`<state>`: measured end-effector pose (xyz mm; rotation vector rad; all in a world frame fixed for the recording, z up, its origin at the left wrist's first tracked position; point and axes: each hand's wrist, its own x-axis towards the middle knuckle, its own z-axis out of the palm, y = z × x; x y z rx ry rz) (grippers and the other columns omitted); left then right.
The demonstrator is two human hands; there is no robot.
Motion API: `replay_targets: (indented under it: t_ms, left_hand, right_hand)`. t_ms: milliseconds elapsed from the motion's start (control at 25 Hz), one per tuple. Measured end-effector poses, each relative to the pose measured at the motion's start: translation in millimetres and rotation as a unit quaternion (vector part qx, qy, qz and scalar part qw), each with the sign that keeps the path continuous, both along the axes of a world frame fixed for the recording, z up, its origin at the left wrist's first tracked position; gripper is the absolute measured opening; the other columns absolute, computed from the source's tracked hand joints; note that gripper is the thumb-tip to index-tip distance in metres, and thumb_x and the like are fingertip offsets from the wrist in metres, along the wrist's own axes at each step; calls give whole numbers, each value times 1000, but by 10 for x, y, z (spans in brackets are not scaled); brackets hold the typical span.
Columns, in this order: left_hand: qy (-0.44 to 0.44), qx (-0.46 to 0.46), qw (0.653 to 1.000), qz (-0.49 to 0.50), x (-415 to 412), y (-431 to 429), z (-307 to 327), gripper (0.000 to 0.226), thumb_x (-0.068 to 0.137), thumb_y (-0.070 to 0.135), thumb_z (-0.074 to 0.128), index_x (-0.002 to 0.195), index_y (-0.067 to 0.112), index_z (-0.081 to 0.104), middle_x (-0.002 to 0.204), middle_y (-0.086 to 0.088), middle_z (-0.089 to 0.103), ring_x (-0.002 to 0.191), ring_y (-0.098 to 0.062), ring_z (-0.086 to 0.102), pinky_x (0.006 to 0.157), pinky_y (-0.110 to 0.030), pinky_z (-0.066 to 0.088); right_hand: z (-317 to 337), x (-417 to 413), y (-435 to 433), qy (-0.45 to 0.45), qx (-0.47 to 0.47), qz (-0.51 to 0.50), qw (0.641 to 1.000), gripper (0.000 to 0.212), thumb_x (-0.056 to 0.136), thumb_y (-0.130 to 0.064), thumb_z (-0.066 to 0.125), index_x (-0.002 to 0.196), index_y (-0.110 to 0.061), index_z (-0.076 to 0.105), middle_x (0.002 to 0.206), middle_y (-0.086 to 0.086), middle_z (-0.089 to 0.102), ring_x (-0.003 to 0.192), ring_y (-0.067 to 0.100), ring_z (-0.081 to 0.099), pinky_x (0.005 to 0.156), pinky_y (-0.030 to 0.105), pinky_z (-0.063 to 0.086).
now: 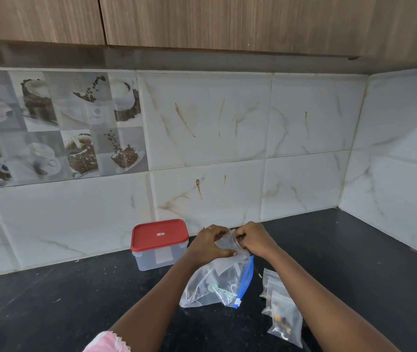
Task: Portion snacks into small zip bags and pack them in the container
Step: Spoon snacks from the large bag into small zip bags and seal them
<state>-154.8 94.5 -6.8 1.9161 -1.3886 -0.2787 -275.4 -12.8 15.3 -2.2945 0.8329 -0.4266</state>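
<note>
My left hand [208,243] and my right hand [254,240] both grip a small clear zip bag [229,246], held up above the black counter, fingers pinched at its top edge. Below the hands lies a large clear bag with a blue zip strip [217,285], crumpled, with some items inside. To the right, several small filled zip bags [282,313] lie in a loose pile on the counter. A clear plastic container with a red lid [159,243], closed, stands to the left of my hands near the wall.
The black counter [75,301] runs to a tiled wall behind and a side wall on the right, forming a corner [339,207]. Wooden cabinets [227,21] hang overhead. A pink sleeve edge [105,342] shows at the bottom.
</note>
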Motion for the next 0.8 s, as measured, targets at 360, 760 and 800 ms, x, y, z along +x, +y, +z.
replay_targets:
  t_ms: [360, 760, 800]
  left_hand:
    - [8, -13, 1000, 13, -56, 12, -56, 68, 69, 33, 81, 128, 14, 52, 124, 1, 60, 112, -8, 54, 86, -11, 36]
    - [-3, 5, 1000, -7, -164, -111, -207, 63, 69, 22, 79, 126, 14, 52, 121, 0, 58, 112, -16, 55, 87, -14, 37]
    - [1, 9, 1000, 4, -163, -118, -235, 63, 71, 24, 78, 127, 15, 51, 123, 1, 57, 113, -16, 54, 89, -16, 36]
  right_hand:
    - [-73, -32, 8, -48, 117, 13, 992, 34, 80, 11, 59, 106, -6, 71, 95, 7, 69, 84, 19, 70, 73, 24, 59]
    - [-269, -299, -106, -174, 304, -53, 935, 16, 87, 3, 59, 96, -5, 69, 91, 15, 70, 72, 22, 70, 61, 25, 59]
    - [-332, -333, -137, -160, 277, -98, 942, 13, 88, 0, 57, 91, -6, 69, 87, 16, 70, 67, 20, 69, 59, 25, 58]
